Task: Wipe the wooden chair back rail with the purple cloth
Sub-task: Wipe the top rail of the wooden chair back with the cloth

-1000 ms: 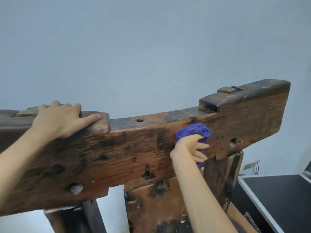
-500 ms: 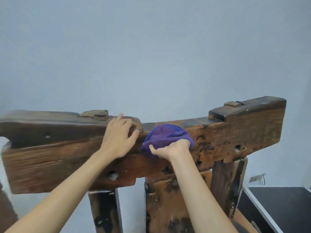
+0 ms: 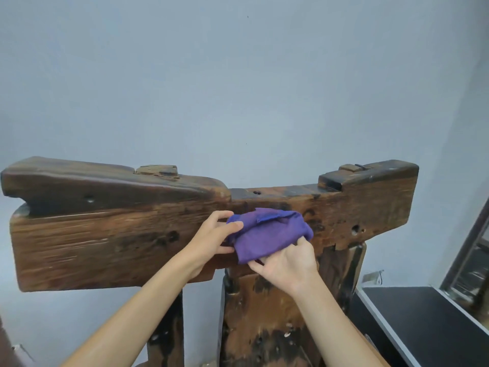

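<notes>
Your forearms enter from the bottom edge, elbows cut off. Your right hand [image 3: 287, 262] pinches the lower edge of the purple cloth [image 3: 267, 234], its fingertips hidden under the fabric. Your left hand [image 3: 211, 241] grips the cloth's left end, thumb on top. Half a second ago that hand lay flat on the wood; now both hands hold the cloth, bunched against the front face of the wooden chair back rail [image 3: 105, 239], near its middle. Right of the chair, a black case [image 3: 423, 324] is cut off by the frame. Behind is a plain grey wall [image 3: 238, 75].
</notes>
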Tool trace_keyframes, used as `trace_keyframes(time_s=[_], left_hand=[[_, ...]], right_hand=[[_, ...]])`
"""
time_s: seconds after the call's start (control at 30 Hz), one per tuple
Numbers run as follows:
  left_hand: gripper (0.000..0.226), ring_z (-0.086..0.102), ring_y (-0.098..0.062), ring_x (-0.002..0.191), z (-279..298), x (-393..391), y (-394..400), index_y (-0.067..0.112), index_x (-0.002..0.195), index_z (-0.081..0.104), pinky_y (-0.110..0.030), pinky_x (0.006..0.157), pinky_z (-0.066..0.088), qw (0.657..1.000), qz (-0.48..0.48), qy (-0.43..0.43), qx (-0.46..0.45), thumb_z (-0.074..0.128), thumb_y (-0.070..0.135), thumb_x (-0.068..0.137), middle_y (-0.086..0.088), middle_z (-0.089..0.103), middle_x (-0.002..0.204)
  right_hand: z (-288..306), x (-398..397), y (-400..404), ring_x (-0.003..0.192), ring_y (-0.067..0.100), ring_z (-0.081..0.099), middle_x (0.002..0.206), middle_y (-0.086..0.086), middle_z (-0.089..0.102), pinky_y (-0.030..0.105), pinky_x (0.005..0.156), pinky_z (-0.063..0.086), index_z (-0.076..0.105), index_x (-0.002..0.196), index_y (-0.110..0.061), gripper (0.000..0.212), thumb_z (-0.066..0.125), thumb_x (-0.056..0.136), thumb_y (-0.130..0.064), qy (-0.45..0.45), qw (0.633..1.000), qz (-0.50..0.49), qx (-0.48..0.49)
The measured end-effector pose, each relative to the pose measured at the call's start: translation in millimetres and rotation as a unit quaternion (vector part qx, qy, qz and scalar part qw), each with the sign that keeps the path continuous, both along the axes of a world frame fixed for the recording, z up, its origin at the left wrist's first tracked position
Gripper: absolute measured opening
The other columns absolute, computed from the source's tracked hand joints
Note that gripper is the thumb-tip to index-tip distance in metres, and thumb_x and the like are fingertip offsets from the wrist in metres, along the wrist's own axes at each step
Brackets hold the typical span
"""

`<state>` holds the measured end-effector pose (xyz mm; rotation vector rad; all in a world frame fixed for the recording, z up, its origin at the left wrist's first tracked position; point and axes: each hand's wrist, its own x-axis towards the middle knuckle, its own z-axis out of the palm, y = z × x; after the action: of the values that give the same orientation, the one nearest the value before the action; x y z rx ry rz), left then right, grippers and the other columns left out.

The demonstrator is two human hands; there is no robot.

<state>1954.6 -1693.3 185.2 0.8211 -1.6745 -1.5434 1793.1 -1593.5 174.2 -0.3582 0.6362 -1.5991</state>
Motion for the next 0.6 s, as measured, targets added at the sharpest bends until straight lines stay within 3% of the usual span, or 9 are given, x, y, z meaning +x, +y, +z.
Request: trace_keyframes(time_s=[0.07,0.13,0.2,0.23,0.3,0.4,0.5,0.6], left_hand=[[0.058,0.073,-0.019,0.100,-11.1,5.6,3.7,0.026,0.123,0.058,-0.039,0.085,0.061,1.000,-0.019,-0.011,0.021,0.082,0.038,0.072,-0.004,0.071,0.113],[0.040,0.072,-0.015,0.082,-20.0,14.6,6.1,0.027,0.111,0.066,-0.030,0.070,0.059,0.998,-0.026,-0.053,0.003,0.082,0.036,0.075,0.000,0.075,0.098],[0.023,0.058,-0.015,0.064,-26.0,25.9,7.8,0.023,0.101,0.074,-0.027,0.056,0.045,0.998,0.001,-0.070,-0.008,0.075,0.038,0.084,-0.002,0.068,0.079],[0.025,0.053,-0.017,0.063,-29.0,30.4,7.8,0.018,0.099,0.075,-0.026,0.055,0.042,0.998,0.026,-0.061,0.003,0.072,0.039,0.086,-0.002,0.065,0.076],[0.031,0.064,-0.022,0.069,-33.4,36.2,9.6,0.012,0.101,0.075,-0.028,0.062,0.053,0.996,0.067,-0.022,0.049,0.070,0.039,0.088,-0.001,0.072,0.083],[0.035,0.074,-0.028,0.099,-41.9,40.5,18.0,0.018,0.114,0.069,-0.039,0.077,0.062,0.977,0.037,0.090,0.190,0.072,0.041,0.088,-0.008,0.075,0.114],[0.057,0.069,-0.037,0.112,-55.5,49.0,30.3,0.017,0.128,0.057,-0.048,0.087,0.059,0.908,-0.088,0.216,0.349,0.079,0.041,0.081,-0.015,0.071,0.124],[0.074,0.066,-0.040,0.116,-72.4,51.6,49.8,0.021,0.135,0.045,-0.050,0.091,0.056,0.909,-0.192,0.174,0.326,0.085,0.040,0.076,-0.019,0.068,0.128]], right_hand=[[-7.1,-0.4,8.8,0.128,0.042,0.063,0.137,0.016,0.068,0.055,0.098,0.054,0.060,0.142,-0.019,0.068,0.031,0.102,-0.065,0.024,1.000,0.011,0.004],[-15.1,-1.1,18.1,0.128,0.043,0.063,0.141,0.017,0.065,0.057,0.099,0.054,0.059,0.144,-0.016,0.070,0.031,0.102,-0.064,0.053,0.998,0.030,0.011],[-22.6,-0.8,29.2,0.128,0.045,0.062,0.143,0.018,0.063,0.059,0.098,0.054,0.062,0.143,-0.014,0.077,0.028,0.100,-0.069,0.065,0.997,0.044,0.024],[-25.5,-0.3,35.6,0.129,0.045,0.062,0.144,0.018,0.063,0.061,0.097,0.054,0.064,0.141,-0.014,0.082,0.028,0.098,-0.074,0.059,0.997,0.049,0.027],[-31.0,3.1,48.0,0.132,0.047,0.059,0.146,0.019,0.061,0.064,0.100,0.050,0.067,0.138,-0.012,0.097,0.028,0.090,-0.086,0.044,0.997,0.058,0.021],[-33.6,13.0,61.2,0.134,0.049,0.055,0.148,0.021,0.058,0.068,0.109,0.043,0.064,0.139,-0.012,0.104,0.039,0.079,-0.094,0.031,0.998,0.056,0.005],[-33.7,24.0,65.3,0.137,0.043,0.055,0.151,0.019,0.056,0.061,0.113,0.043,0.054,0.148,-0.016,0.083,0.051,0.091,-0.076,0.041,0.999,0.019,0.002],[-37.9,34.8,63.8,0.138,0.035,0.057,0.150,0.019,0.057,0.053,0.111,0.048,0.048,0.153,-0.012,0.064,0.050,0.102,-0.050,0.095,0.995,-0.014,0.000]])
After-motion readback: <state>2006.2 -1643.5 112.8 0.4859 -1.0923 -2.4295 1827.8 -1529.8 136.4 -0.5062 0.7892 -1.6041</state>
